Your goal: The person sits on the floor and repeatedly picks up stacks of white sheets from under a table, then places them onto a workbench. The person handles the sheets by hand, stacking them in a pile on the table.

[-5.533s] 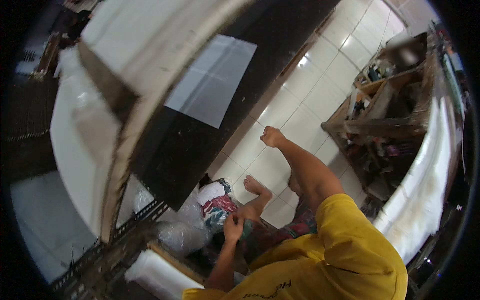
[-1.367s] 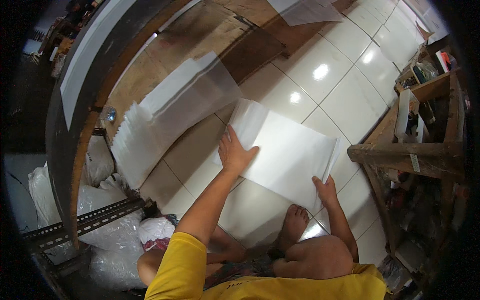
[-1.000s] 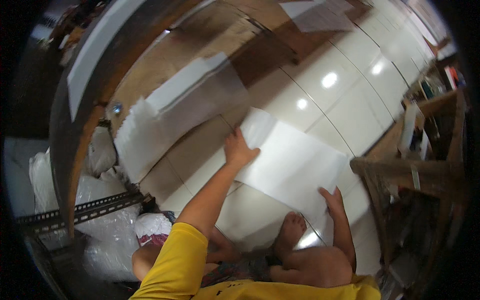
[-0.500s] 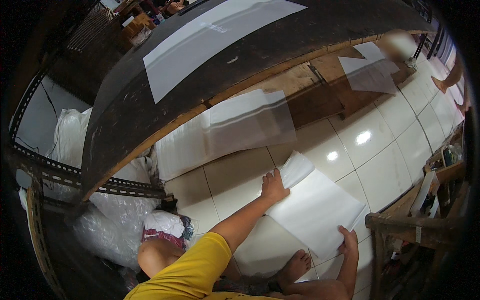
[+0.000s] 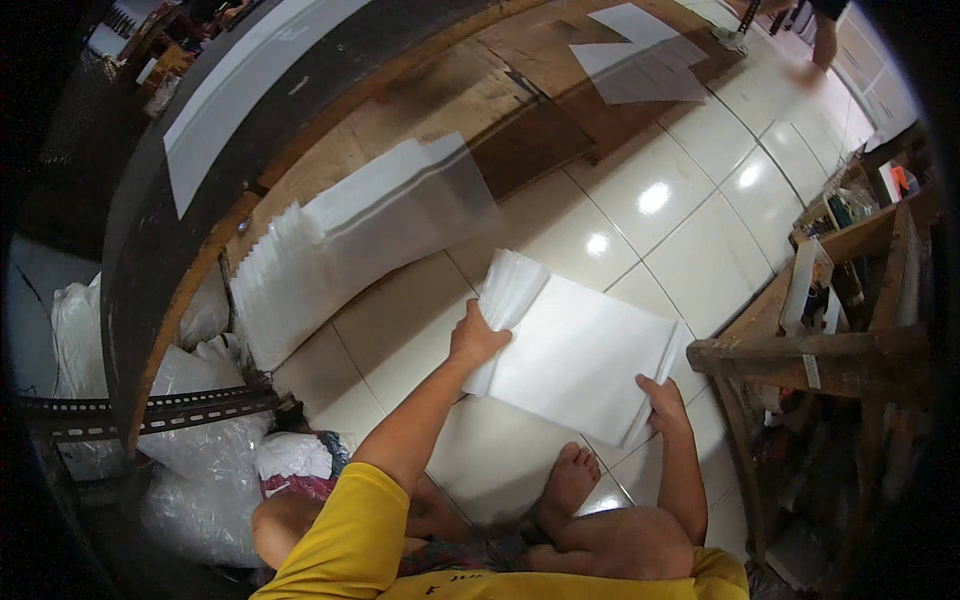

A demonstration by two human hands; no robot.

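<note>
The left hand [image 5: 478,335] was clamped on the left edge of a batch of white sheets [image 5: 585,360] at the centre of the frame, its thumb pointing right across the top face and its other fingers curled at the edge. The right hand [image 5: 663,403] pinched the batch near its lower right corner, thumb on top, the remaining fingers mostly hidden. The sheets thus lay between the two hands, touching both, slanting down toward the right; their left end was a pleated, translucent band, and whether their underside met the tiled floor [image 5: 720,235] could not be told. A bare foot [image 5: 570,478] stood just below them in the frame. To the upper left, a fanned pile of translucent sheets [image 5: 360,230] rested partly on a wooden board [image 5: 440,95], which carried loose sheets [image 5: 640,65] farther toward the top right. Above the board curved a dark bench [image 5: 240,165] with a long white sheet [image 5: 215,120] on it. Clear plastic bags [image 5: 200,490] filled the lower left, and a wooden rack [image 5: 830,355] stood at the right.
</note>
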